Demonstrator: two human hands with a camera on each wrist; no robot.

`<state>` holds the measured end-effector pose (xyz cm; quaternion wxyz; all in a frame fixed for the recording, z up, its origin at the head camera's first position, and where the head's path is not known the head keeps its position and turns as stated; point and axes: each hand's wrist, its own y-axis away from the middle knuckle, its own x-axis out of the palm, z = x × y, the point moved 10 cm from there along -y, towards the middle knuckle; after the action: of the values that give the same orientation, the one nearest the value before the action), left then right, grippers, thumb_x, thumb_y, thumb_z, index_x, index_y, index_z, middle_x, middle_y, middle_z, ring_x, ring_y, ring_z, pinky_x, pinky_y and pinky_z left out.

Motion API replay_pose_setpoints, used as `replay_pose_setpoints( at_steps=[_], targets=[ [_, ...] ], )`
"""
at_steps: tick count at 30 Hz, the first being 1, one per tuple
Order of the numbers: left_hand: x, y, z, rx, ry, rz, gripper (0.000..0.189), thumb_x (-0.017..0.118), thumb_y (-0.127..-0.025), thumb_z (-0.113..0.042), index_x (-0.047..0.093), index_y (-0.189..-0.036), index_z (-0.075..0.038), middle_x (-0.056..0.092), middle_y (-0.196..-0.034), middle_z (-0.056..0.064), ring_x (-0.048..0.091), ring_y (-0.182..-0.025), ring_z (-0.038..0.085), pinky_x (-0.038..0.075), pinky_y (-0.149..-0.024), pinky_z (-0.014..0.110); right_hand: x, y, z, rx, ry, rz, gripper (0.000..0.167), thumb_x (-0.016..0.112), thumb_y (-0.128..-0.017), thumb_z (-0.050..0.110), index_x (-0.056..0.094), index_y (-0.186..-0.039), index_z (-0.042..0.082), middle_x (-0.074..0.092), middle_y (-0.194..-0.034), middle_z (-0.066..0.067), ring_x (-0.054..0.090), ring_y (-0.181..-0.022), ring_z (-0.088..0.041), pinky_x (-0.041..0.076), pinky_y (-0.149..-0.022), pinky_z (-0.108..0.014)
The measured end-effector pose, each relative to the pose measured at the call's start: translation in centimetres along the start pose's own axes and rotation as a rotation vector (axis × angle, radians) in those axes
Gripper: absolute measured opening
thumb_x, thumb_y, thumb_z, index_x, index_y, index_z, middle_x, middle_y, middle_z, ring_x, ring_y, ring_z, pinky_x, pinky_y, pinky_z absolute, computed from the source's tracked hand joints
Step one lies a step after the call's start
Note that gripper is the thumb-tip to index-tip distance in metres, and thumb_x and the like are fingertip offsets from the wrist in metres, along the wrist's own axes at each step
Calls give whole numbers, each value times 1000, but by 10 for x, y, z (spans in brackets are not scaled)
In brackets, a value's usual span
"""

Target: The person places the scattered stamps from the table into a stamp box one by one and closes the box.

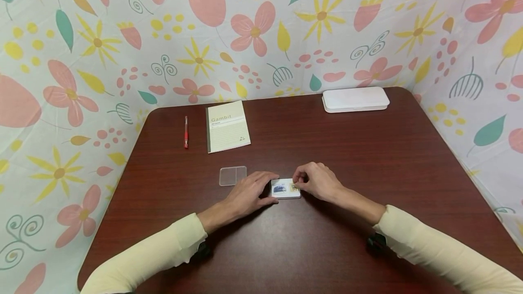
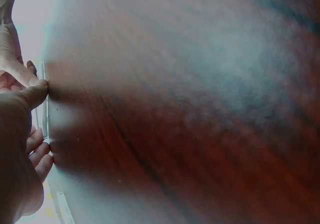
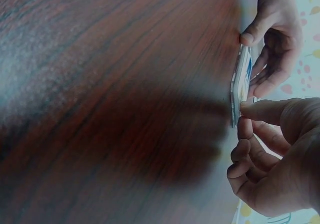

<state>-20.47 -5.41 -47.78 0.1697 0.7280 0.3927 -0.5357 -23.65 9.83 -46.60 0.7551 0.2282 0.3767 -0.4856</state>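
One small white case [image 1: 287, 190], flat on the dark table [image 1: 327, 248] between both hands, with a blue picture [image 1: 279, 188] and a yellow patch [image 1: 293, 188] on its upper face. Grips the case's left end with the left hand [image 1: 250, 193], thumb and fingers at opposite edges. Pinches, apparently, the yellow patch with the right hand [image 1: 323, 183]; too small to tell whether raised or flat. Seems partway along: done with the blue picture, busy with the yellow patch. Leaves a clear plate [image 1: 227, 176] off the case, near the left hand. Farther out, apparently unused: notebook [image 1: 229, 135], red pen [image 1: 186, 135], long white box [image 1: 355, 99].
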Motion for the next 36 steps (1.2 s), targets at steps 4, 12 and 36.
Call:
replay_pose_setpoints(
  at_steps=[4, 12, 36],
  targets=[
    [1, 0, 0, 0, -2, 0, 64, 85, -92, -42, 61, -144, -14, 65, -142, 1, 60, -133, 18, 53, -104, 40, 1, 0, 0, 2, 2, -1, 15, 80, -83, 2, 77, -83, 16, 62, -70, 10, 53, -62, -8, 43, -57, -30],
    [1, 1, 0, -5, 3, 4, 64, 85, -92, -42, 61, -144, -14, 65, -143, 1, 59, -134, 18, 53, -105, 41, -1, 0, 0, 2, -10, 5, 13, 81, -84, 3, 77, -84, 16, 63, -70, 10, 53, -61, -8, 43, -57, -30],
    [0, 0, 0, 5, -3, 8, 64, 83, -93, -42, 60, -146, -14, 64, -144, 2, 59, -134, 19, 53, -104, 41, -4, 9, 6, -65, 57, -28, 22, 94, -79, 11, 78, -94, 14, 66, -92, 2, 64, -81, -16, 53, -69, -38]
  ],
)
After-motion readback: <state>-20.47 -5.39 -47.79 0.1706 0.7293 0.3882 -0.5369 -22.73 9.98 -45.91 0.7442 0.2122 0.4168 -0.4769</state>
